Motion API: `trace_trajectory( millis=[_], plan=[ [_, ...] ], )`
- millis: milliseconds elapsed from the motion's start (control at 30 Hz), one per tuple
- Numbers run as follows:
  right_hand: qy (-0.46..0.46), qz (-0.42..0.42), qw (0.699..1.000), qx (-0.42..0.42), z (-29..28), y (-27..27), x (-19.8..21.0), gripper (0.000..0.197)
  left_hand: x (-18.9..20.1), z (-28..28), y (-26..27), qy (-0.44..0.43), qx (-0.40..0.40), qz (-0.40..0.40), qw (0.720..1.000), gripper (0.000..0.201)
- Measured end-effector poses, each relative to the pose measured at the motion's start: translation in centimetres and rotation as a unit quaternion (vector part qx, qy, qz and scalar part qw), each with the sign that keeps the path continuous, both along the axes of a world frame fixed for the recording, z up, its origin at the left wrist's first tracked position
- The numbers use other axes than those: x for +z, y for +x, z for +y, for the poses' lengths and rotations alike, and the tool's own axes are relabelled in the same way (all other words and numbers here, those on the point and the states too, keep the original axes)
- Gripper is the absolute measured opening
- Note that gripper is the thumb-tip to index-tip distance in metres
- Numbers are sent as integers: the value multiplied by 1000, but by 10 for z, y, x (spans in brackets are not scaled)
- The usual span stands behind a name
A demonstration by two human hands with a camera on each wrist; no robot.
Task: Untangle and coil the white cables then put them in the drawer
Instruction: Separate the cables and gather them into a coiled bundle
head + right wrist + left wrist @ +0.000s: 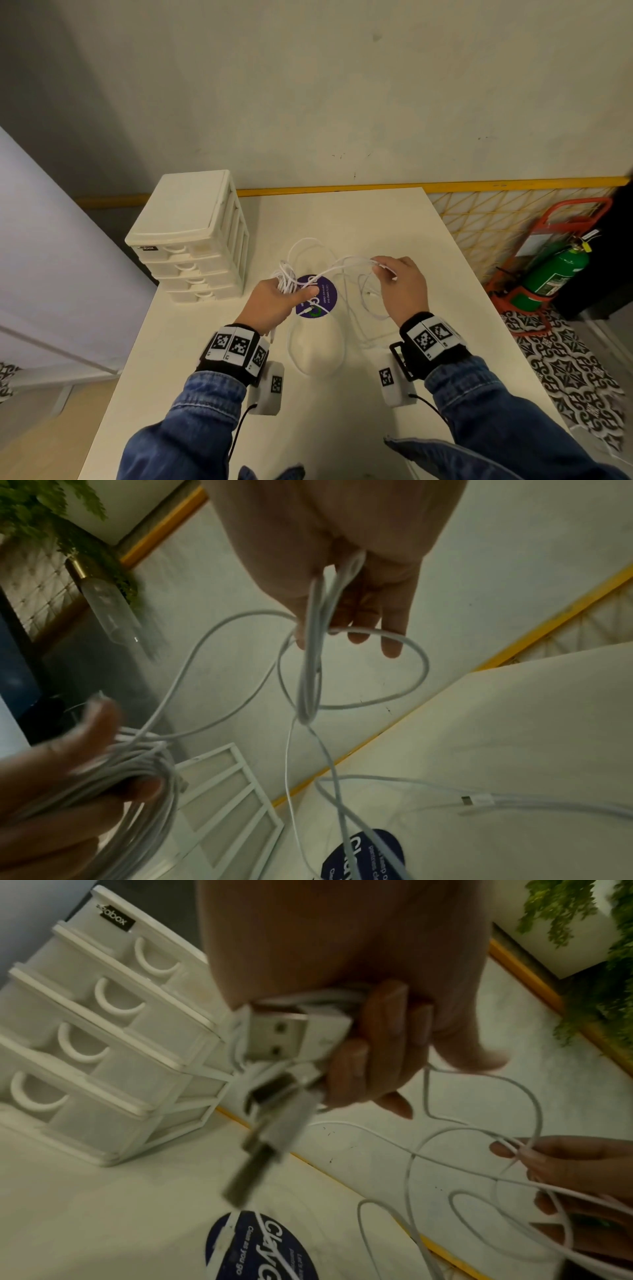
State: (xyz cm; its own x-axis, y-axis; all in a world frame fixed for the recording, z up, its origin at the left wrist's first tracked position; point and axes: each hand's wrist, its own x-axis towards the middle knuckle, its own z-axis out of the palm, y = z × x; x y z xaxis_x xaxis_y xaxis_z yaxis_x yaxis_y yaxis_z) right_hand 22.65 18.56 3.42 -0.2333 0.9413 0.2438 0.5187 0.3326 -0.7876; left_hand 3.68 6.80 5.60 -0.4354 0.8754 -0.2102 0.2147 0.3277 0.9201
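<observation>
My left hand (274, 301) grips a coiled bundle of white cable (284, 279) above the table; in the left wrist view its fingers (373, 1047) curl round the coil, and USB plugs (281, 1034) stick out below. My right hand (399, 284) pinches several strands of white cable (352, 262) that run across to the left hand. In the right wrist view the strands (315, 647) hang from the pinch in loops, and the coil (137, 767) lies in the left hand. More loose cable (315, 349) trails on the table. The white drawer unit (191, 240) stands at the left, its drawers pushed in.
A round purple sticker (317, 299) lies on the white table (428, 240) under the hands. A yellow-edged mesh fence (496, 222) and a green fire extinguisher (551, 270) in an orange stand are beyond the right edge. A wall rises behind.
</observation>
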Motion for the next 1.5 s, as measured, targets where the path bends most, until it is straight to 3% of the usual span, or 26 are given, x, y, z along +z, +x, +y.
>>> trace_trajectory(
  millis=[33,133,300,400,500,567,733,800,867,1000,1100,1200,1367,1500],
  plan=[
    [10,-13,1000,5,1,0,1,18,0,-2,1,-8,-6,-20,1000,34],
    [42,-51,998,23,0,0,2,18,0,-6,0,-17,-27,-75,997,80],
    [8,-75,997,34,-6,-2,2,23,5,-4,-3,-38,-55,-76,995,40],
    [-12,-55,998,28,-3,1,2,23,3,-8,-6,-35,-51,-83,995,45],
    [-26,-53,997,45,-4,3,-2,26,1,-6,-9,-33,4,-74,997,48],
    [-27,-62,995,74,-6,4,-2,29,-1,-5,-11,-50,28,-54,997,42],
    [-11,-91,991,102,0,9,1,32,-3,-12,-15,-103,-30,41,993,30],
    [-11,-92,991,95,7,16,2,33,-3,-13,-24,-124,-27,108,986,37],
    [-15,-67,995,69,15,26,4,39,-5,-15,-37,-132,9,176,976,44],
    [-26,-12,999,29,20,35,6,44,-11,-22,-57,-56,160,259,951,50],
    [-23,17,1000,-3,19,32,4,36,-13,-22,-61,-30,219,247,944,53],
    [-34,15,999,-35,23,32,1,40,-8,-16,-51,-16,207,208,956,50],
    [-129,-49,989,46,27,41,-14,36,2,-4,-26,24,163,104,981,33],
    [-155,-122,975,104,20,39,-19,13,0,1,-16,33,136,87,986,26]
  ],
)
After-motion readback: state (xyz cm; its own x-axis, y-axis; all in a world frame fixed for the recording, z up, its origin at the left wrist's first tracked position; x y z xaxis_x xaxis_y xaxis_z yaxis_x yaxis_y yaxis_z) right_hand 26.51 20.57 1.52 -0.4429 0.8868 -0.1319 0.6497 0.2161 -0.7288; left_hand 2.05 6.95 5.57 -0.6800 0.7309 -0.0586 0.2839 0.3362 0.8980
